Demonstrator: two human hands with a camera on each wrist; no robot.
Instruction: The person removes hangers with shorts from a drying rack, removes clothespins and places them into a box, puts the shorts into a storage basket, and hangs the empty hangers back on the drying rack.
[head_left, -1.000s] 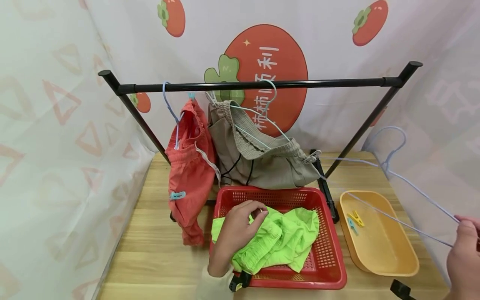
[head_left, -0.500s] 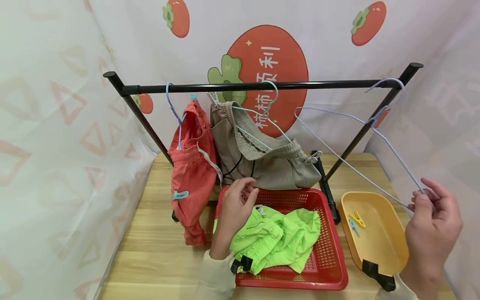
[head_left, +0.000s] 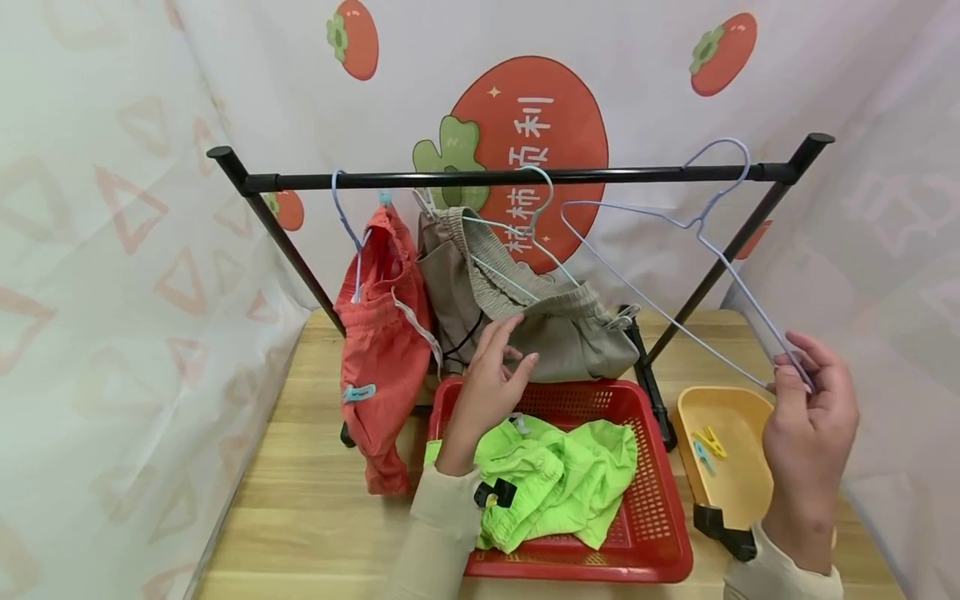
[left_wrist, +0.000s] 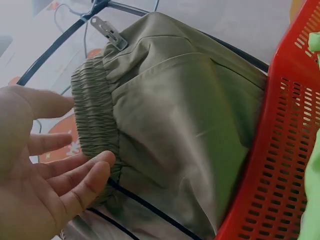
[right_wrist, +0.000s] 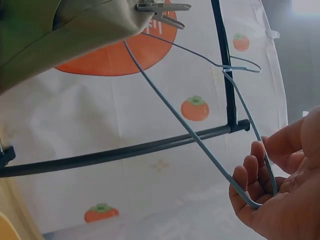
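The right hand (head_left: 813, 417) grips a blue hanger (right_wrist: 212, 157) at one corner, near the rack (head_left: 630, 176). The left hand (head_left: 489, 385), fingers loosely apart, is at the grey shorts (head_left: 573, 337); whether touching, I cannot tell.

Curtained-off indoor nook, persimmon-print cloth backdrop (head_left: 645, 100), pale side sheet (head_left: 112, 300), wood-grain tabletop (head_left: 300, 483), black clothes rack (head_left: 465, 178)
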